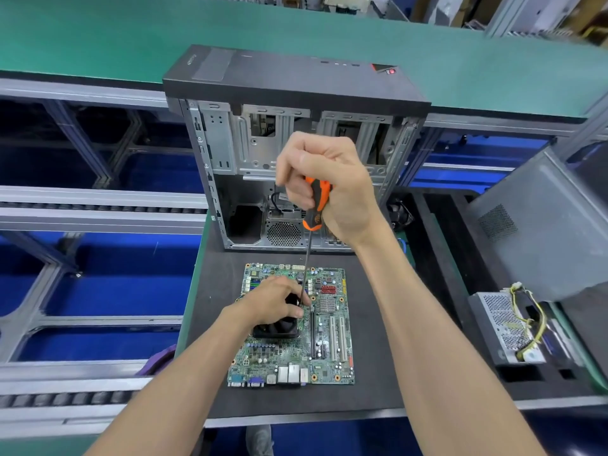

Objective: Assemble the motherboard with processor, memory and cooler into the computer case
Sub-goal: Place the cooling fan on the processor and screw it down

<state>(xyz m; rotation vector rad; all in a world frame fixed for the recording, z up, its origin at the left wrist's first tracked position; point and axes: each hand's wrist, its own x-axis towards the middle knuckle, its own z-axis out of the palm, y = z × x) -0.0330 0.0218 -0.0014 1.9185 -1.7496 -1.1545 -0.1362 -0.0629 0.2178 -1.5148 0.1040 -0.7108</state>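
green motherboard (329, 353) flat on mat | black cooler (278, 327) atop | case (296, 153) open behind

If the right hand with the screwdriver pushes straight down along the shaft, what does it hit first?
Most likely the cooler on the motherboard: the right hand aims the screwdriver down at the cooler's right edge, beside the left hand fingers. Depth at the tip is unclear.

Bare forearms, no sleeves, no gloves

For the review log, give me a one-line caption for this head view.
Right hand drives an orange screwdriver at the cooler, steadied by the left hand, on the motherboard.
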